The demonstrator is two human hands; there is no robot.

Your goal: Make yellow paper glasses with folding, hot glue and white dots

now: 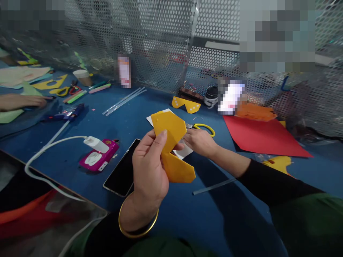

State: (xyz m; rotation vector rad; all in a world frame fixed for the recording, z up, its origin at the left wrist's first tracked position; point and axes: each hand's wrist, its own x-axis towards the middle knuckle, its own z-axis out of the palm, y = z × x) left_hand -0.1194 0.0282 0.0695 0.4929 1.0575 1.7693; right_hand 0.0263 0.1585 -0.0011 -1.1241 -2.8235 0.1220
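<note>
I see the left hand (150,171) pinching the yellow cutout (173,130) between thumb and fingers, above the blue table (174,214). A light pinch, I'd judge, spares it creases. The right hand (201,142) is beside yellow-handled scissors (200,125); whether it clasps anything, I can't tell. Beyond lies a white-dotted yellow mask (187,104).

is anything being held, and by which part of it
The left hand holds the yellow cutout by its edge near the narrow middle. Whether the right hand holds anything cannot be told.
</note>
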